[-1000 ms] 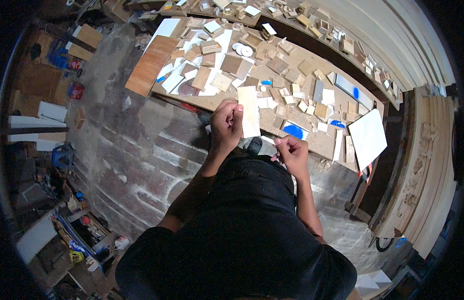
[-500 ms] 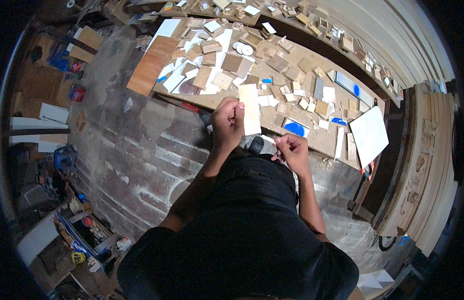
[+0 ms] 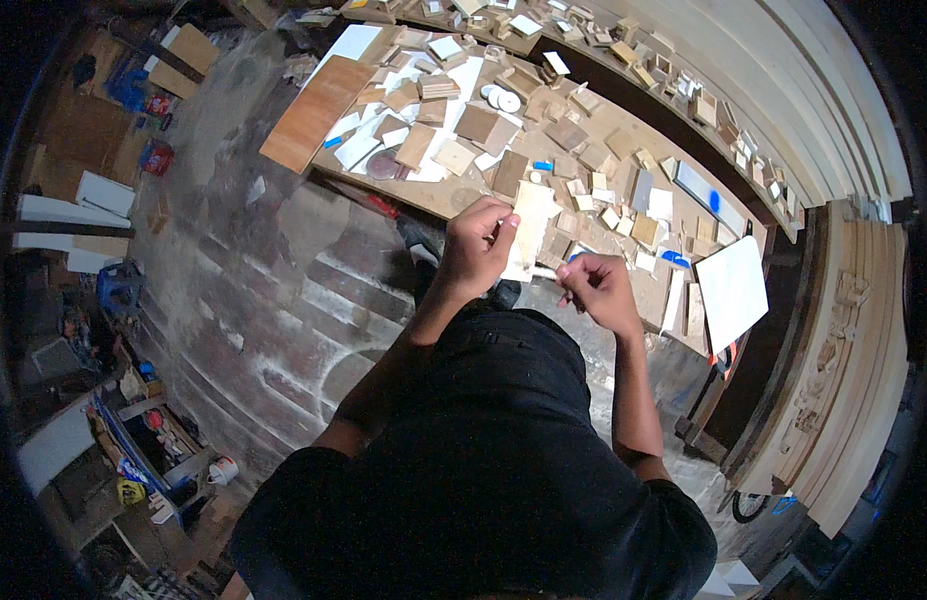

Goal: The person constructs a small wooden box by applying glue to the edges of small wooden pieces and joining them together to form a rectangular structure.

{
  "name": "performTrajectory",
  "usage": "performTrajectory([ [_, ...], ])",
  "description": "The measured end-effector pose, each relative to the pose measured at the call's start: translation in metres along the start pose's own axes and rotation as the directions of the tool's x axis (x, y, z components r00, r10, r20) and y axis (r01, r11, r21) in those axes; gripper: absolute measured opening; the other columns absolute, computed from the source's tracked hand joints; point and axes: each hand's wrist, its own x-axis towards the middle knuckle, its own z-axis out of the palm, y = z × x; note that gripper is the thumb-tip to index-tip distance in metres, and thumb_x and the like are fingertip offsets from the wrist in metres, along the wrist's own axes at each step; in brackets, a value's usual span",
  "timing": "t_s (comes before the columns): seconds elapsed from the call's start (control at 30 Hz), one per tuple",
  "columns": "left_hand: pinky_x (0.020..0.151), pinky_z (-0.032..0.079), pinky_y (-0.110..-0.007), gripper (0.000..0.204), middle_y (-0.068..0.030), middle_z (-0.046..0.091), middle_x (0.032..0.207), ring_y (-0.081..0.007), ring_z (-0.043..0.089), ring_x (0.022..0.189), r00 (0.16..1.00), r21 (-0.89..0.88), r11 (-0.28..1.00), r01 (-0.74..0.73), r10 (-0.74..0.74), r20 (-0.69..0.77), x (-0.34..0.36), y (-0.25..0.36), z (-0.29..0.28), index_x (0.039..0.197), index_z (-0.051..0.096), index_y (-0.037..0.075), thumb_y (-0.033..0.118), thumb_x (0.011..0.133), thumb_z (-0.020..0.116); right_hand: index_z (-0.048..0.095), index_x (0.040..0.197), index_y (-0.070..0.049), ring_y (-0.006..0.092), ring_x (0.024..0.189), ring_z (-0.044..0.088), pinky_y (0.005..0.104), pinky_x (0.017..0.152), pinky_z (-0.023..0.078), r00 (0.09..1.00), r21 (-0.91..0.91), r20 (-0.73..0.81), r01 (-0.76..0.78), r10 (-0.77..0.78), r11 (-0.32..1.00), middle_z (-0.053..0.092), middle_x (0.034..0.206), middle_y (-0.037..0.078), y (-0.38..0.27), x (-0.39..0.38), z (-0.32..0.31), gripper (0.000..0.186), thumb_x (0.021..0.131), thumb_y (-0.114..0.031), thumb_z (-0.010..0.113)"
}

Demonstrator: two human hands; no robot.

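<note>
My left hand (image 3: 476,246) is closed on a pale, rectangular wooden piece (image 3: 528,228), with the thumb lying across its left side. The piece stands roughly upright in front of my body, its right edge looking rough. My right hand (image 3: 601,288) pinches a thin pale strip (image 3: 545,272) between thumb and fingers. This strip points left and seems to meet the piece near its lower right corner; whether it is attached cannot be told. Past both hands lies a workbench (image 3: 438,203) scattered with wooden blocks and offcuts.
A brown board (image 3: 318,112) lies at the bench's left end, and a white panel (image 3: 733,292) leans at its right end. Long planks (image 3: 843,370) are stacked on the right. A toolbox-like tray (image 3: 163,440) with tools stands at lower left on the dusty floor (image 3: 253,290).
My view has shifted slightly. Both hands have moved right, and the wooden piece with them. The strip in my right hand now reaches the piece's lower right side, where a gap showed before.
</note>
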Motion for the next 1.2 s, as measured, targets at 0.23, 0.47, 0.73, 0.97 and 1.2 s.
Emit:
performTrajectory([
  [0.23, 0.062, 0.051, -0.032, 0.01, -0.0159, 0.067, 0.089, -0.0251, 0.068, 0.075, 1.0, 0.031, 0.999, -0.024, 0.024, -0.012, 0.001, -0.01, 0.0, 0.09, 0.066, -0.006, 0.004, 0.093, 0.066, 0.067, 0.075, 0.004, 0.0103, 0.055, 0.064, 0.0265, 0.049, 0.05, 0.992, -0.187, 0.123, -0.004, 0.027, 0.982, 0.064, 0.061, 0.004, 0.002, 0.014, -0.006, 0.031, 0.094, -0.02, 0.073],
  [0.47, 0.063, 0.054, -0.032, 0.012, -0.0158, 0.068, 0.091, -0.0237, 0.069, 0.076, 0.998, -0.021, 0.998, 0.059, -0.059, 0.018, 0.002, -0.01, 0.009, 0.094, 0.067, -0.006, 0.006, 0.094, 0.065, 0.067, 0.077, 0.002, 0.0081, 0.053, 0.063, 0.0259, 0.046, 0.045, 0.999, -0.053, -0.03, 0.024, -0.026, 0.998, 0.062, 0.06, 0.001, 0.001, 0.024, -0.017, 0.03, 0.097, -0.02, 0.071],
  [0.73, 0.065, 0.054, -0.034, 0.015, -0.0167, 0.067, 0.089, -0.0251, 0.069, 0.076, 0.988, -0.026, 0.995, 0.094, -0.09, 0.127, 0.003, -0.015, 0.015, 0.094, 0.068, -0.007, 0.008, 0.094, 0.066, 0.067, 0.077, 0.003, 0.0091, 0.053, 0.063, 0.0263, 0.047, 0.045, 0.985, -0.103, -0.156, 0.059, -0.075, 0.993, 0.06, 0.058, 0.001, 0.015, 0.037, -0.031, 0.032, 0.097, -0.021, 0.071],
  [0.97, 0.064, 0.05, -0.029, 0.015, -0.0116, 0.065, 0.089, -0.0152, 0.062, 0.073, 0.956, 0.141, 0.989, 0.04, -0.079, 0.283, 0.006, -0.006, 0.014, 0.095, 0.067, -0.007, 0.008, 0.097, 0.065, 0.068, 0.079, 0.003, 0.0096, 0.055, 0.064, 0.0267, 0.048, 0.046, 0.981, -0.029, -0.188, 0.048, -0.053, 0.998, 0.06, 0.06, 0.001, 0.017, 0.057, -0.055, 0.032, 0.097, -0.023, 0.071],
  [1.2, 0.06, 0.045, -0.03, 0.019, -0.0092, 0.063, 0.082, -0.0125, 0.057, 0.069, 0.958, 0.16, 0.987, 0.009, -0.054, 0.282, 0.01, -0.012, 0.015, 0.093, 0.066, -0.005, 0.013, 0.098, 0.065, 0.066, 0.075, 0.001, 0.0065, 0.048, 0.053, 0.0252, 0.047, 0.045, 0.99, -0.096, -0.12, 0.069, -0.08, 0.993, 0.057, 0.057, 0.001, 0.032, 0.063, -0.056, 0.032, 0.097, -0.022, 0.07],
])
